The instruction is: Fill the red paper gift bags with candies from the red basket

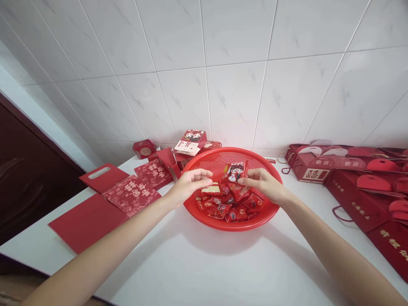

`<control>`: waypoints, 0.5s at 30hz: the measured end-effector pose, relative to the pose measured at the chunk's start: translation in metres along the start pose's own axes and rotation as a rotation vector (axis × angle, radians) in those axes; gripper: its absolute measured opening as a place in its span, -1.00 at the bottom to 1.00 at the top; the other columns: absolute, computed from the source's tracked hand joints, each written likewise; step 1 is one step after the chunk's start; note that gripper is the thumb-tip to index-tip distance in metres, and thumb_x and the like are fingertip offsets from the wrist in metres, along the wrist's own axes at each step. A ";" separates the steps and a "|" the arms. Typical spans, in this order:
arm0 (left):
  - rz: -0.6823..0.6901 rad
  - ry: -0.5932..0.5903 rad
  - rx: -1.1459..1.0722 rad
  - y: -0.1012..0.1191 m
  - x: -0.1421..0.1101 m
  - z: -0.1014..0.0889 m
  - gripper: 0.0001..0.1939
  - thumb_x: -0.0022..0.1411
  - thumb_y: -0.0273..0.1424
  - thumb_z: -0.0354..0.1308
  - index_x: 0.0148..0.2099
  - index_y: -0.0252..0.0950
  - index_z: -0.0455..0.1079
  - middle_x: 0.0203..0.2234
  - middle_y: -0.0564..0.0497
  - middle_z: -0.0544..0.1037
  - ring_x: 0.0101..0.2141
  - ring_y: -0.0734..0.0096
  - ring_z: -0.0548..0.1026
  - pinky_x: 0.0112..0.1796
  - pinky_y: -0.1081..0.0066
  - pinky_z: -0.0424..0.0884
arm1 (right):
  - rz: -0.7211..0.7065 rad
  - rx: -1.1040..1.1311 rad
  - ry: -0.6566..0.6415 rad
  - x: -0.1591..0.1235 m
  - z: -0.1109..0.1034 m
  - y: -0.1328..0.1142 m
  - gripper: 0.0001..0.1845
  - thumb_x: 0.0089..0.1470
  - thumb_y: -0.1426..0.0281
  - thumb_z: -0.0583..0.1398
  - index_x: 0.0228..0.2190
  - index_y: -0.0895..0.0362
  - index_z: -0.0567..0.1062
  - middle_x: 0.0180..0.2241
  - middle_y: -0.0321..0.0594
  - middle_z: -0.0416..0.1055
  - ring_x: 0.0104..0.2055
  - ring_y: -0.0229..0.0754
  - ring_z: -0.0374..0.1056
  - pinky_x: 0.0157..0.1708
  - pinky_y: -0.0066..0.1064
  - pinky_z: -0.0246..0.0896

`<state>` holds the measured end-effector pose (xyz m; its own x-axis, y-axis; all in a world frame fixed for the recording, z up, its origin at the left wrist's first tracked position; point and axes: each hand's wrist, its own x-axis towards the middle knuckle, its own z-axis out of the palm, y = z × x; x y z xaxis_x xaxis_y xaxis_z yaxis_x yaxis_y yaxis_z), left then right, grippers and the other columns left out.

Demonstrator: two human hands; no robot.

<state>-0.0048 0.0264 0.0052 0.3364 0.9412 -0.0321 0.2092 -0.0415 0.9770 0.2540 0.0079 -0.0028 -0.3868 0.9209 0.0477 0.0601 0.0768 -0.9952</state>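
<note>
A red plastic basket (229,226) stands on the white table, holding several red-wrapped candies (236,212). Over its right side, my right hand (266,183) pinches a red packet (236,172) printed with a cartoon couple and the word LOVE. The packet faces me, tilted upright. Across from it, my left hand (193,186) is closed, thumb against fingers, on the edge of a small cream-and-red packet (211,189) above the candies. What is inside either packet cannot be made out.
Flat red patterned cardboard (130,191) lies unfolded at left. Small red boxes (191,142) sit behind the basket against the tiled wall (236,102). Rows of assembled red gift boxes (360,199) with cord handles fill the right side. A dark door (32,191) is at far left.
</note>
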 end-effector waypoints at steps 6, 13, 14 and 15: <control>0.002 -0.083 0.184 0.000 0.001 0.002 -0.72 0.04 -0.21 0.35 -0.24 -0.27 0.53 -0.28 -0.03 0.62 -0.20 0.23 0.54 -0.13 0.30 0.41 | 0.047 -0.038 0.064 0.002 -0.001 0.004 -0.52 -0.06 0.02 0.38 -0.41 0.22 0.58 -0.42 -0.15 0.57 -0.44 -0.22 0.45 -0.33 -0.36 0.37; 0.041 -0.301 0.800 -0.002 0.010 0.006 -0.86 0.09 -0.29 0.26 -0.39 -0.20 0.63 -0.08 -0.17 0.59 0.13 -0.18 0.38 0.04 0.12 0.30 | 0.056 -0.192 0.107 0.000 0.002 0.003 -0.58 0.11 0.05 0.28 -0.31 0.19 0.57 -0.37 -0.20 0.52 -0.42 -0.21 0.46 -0.37 -0.38 0.34; 0.033 -0.332 0.864 -0.003 0.013 0.006 -0.86 0.07 -0.31 0.26 -0.46 -0.19 0.60 -0.14 -0.18 0.60 0.16 -0.21 0.34 0.05 0.11 0.29 | 0.052 -0.206 0.114 0.000 0.002 0.003 -0.62 0.11 0.08 0.28 -0.32 0.18 0.57 -0.38 -0.21 0.52 -0.42 -0.21 0.46 -0.38 -0.38 0.33; 0.019 -0.368 0.911 -0.006 0.017 0.007 -0.84 0.04 -0.31 0.27 -0.54 -0.19 0.56 -0.21 -0.17 0.61 0.16 -0.22 0.33 0.05 0.11 0.29 | 0.049 -0.216 0.121 0.000 0.002 0.003 -0.65 0.10 0.11 0.29 -0.33 0.17 0.56 -0.40 -0.22 0.51 -0.43 -0.21 0.45 -0.39 -0.39 0.32</control>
<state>0.0064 0.0407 -0.0024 0.5799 0.7808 -0.2327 0.7768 -0.4437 0.4469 0.2520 0.0070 -0.0059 -0.2660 0.9637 0.0227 0.2767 0.0989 -0.9558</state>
